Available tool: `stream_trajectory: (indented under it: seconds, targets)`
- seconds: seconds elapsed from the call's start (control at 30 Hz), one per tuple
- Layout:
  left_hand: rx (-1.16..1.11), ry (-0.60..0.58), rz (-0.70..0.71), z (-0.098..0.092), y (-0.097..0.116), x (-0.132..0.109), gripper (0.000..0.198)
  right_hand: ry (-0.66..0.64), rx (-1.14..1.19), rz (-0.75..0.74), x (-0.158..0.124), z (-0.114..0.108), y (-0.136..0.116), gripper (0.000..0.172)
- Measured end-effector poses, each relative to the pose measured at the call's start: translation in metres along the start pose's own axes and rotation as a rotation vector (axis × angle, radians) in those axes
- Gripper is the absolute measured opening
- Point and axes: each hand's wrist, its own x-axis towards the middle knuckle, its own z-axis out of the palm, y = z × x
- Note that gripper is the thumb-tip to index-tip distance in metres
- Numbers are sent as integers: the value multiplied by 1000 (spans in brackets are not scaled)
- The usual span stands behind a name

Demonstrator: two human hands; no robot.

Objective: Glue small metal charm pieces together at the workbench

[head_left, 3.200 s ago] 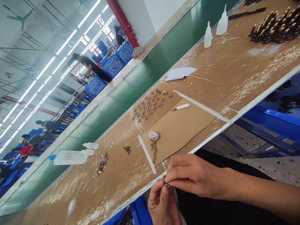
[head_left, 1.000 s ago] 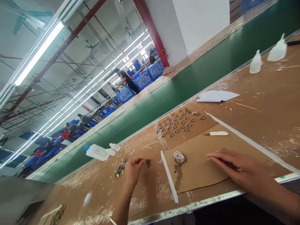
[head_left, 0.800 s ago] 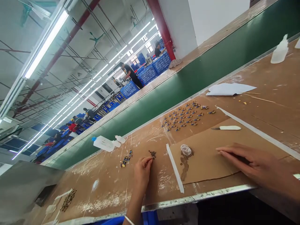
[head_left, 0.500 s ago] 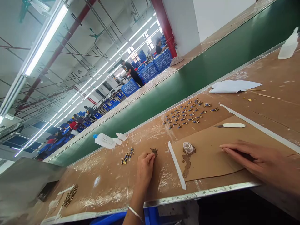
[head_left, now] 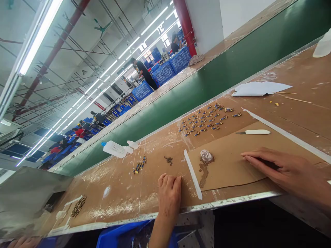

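Observation:
My left hand [head_left: 169, 194] rests on the brown-covered table near its front edge, fingers curled under; anything inside them is hidden. Just beyond it lies a small pile of dark brown pieces [head_left: 168, 160]. Over the right side of a cardboard sheet [head_left: 230, 162], my right hand [head_left: 286, 172] has thumb and forefinger pinched together; I cannot make out anything at the tips. A white-handled knife [head_left: 257, 132] lies on the cardboard beyond that hand. Left on the same sheet stands a small clear cup [head_left: 206, 156] by a wet brown stain.
Rows of small blue-and-yellow figures [head_left: 207, 119] lie behind the cardboard, and a smaller cluster of figures [head_left: 139, 165] lies left. Plastic bottles [head_left: 115, 149] lie near the green belt [head_left: 165, 117]. Far left is a heap of small brown parts [head_left: 79, 206]. Another person's hand [head_left: 26, 242] shows bottom left.
My left hand has drawn back from the pile of brown pieces, toward the table's front edge and slightly right. My right hand stays pinched in nearly the same place. The view has shifted slightly.

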Motion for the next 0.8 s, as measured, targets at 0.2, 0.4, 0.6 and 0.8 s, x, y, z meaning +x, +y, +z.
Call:
stream_trajectory:
  seconds: [0.2,0.4,0.6,0.8]
  targets:
    - [-52,80,-104,2,2,-17,23,-15,-15,59,-2,0,-1,38]
    - [-173,46,-240,-4,11,-25,25,-18,-30,49,-3,-1,-1,38]
    - [-195,57,-250,-4,14,-22,26,-25,-47,47,-4,-1,1,40]
    - [-215,90,-242,-4,16,-21,27,-52,-20,109,-2,0,-2,39]
